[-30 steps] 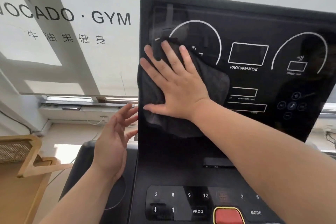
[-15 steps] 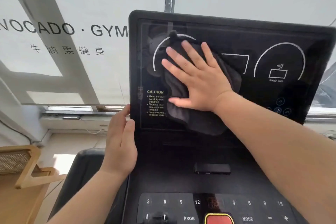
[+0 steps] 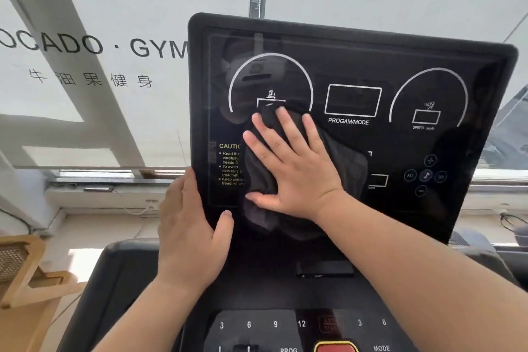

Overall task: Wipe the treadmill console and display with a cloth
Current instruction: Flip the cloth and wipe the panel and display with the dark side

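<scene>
A dark cloth (image 3: 337, 168) is hanging lengthwise down the lower left of the upright display (image 3: 354, 71), flattened under the right hand (image 3: 291, 168) with fingers spread. It is covering part of the yellow "CAUTION" text; "PROGAM/MODE" and "SPEED" are showing clear. The left hand (image 3: 188, 234) is gripping the display's left edge, and the console (image 3: 274, 323) below, reading 3, 6, 9, 12, "PROG" and "MODE", is perhaps hiding more where the frame cuts it off.

Cloth pressed to the treadmill display under our right hand

We see a dark grey cloth (image 3: 347, 163) lying bunched and flat against the glossy black display (image 3: 354, 71), under the palm and spread fingers of our right hand (image 3: 294, 168), its folds spilling out below the wrist and to the right of the hand. The display stands tilted upright, unlit, with 2 white arcs above the fingertips. Below the wrist, the black console (image 3: 285, 294) shows keys marked 3, 6, 9, 12.
</scene>
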Motion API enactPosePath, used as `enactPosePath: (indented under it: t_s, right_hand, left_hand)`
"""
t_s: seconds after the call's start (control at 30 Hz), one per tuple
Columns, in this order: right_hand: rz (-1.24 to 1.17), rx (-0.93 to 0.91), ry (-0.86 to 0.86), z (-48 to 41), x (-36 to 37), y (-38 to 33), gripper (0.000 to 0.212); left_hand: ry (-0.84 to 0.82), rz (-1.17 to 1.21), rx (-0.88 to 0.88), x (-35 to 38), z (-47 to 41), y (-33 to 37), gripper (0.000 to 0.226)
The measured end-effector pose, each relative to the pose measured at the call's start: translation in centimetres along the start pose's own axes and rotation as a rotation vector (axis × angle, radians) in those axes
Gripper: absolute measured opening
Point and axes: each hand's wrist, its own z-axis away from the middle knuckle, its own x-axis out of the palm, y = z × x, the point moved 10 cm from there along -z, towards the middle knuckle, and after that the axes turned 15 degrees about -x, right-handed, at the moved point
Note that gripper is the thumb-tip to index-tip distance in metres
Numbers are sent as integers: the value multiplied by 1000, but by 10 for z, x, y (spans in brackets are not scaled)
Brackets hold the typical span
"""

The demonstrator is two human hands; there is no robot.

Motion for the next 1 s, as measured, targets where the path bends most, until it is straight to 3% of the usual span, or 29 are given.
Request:
enactPosePath:
  t_s: [0.1, 0.2, 0.33, 0.53, 0.63, 0.8, 1.0]
  right_hand:
    - [-7, -96, -48, 22, 16, -30, 96]
    - [-12, -186, -63, 37, 24, -41, 90]
    - [-6, -270, -50, 56, 17, -12, 92]
    - [28, -37, 24, 34, -33, 143, 96]
    - [41, 64, -2, 21, -46, 180, 96]
    - [0, 129, 26, 32, -32, 137, 99]
    - [-43, -138, 25, 71, 11, 21, 95]
  left_hand:
    - [129, -86, 16, -9, 9, 15, 89]
    - [228, -154, 193, -11, 24, 44, 82]
    - [205, -270, 259, 16, 39, 61, 76]
    - [108, -395, 204, 42, 41, 60, 68]
    - [125, -397, 190, 42, 41, 60, 67]
    - [181, -350, 194, 44, 44, 61, 67]
    - [305, -301, 271, 43, 50, 63, 59]
